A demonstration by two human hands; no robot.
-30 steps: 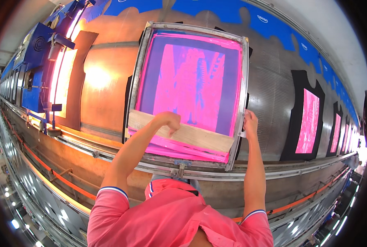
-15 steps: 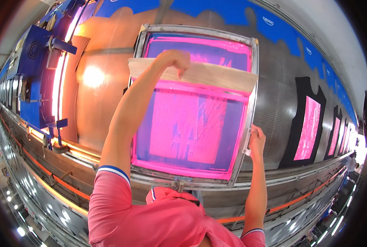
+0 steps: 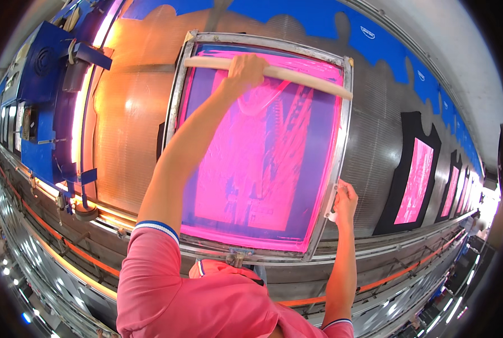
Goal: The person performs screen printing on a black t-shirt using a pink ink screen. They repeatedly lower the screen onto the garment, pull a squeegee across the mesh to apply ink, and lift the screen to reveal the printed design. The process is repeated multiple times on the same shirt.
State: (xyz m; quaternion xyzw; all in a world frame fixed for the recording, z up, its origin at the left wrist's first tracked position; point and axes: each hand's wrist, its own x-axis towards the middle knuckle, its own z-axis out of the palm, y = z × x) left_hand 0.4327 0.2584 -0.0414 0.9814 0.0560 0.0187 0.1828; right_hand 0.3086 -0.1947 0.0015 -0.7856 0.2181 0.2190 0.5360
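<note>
My left hand (image 3: 247,71) is wrapped over the middle of a long wooden squeegee (image 3: 309,79), which lies across the far part of a screen-printing frame (image 3: 262,42). Only the narrow top edge of the squeegee faces up. Bright pink ink (image 3: 237,163) covers much of the blue-purple mesh, thick and streaked just below the squeegee. At the frame's right side, my right hand (image 3: 345,201) is closed on a small pale handle (image 3: 331,216) fixed to the metal rim. Part of that handle is hidden by the fingers.
Right of the frame, a black garment piece (image 3: 395,191) with a pink printed panel lies on the grey table, others beyond it. A blue machine (image 3: 48,73) with a glowing lamp stands at left. Metal rails with an orange strip (image 3: 369,286) run along the near side.
My left hand has moved the squeegee toward the far end and turned it from its broad face to its narrow edge. More streaked pink mesh shows. My right hand keeps hold of the handle.
</note>
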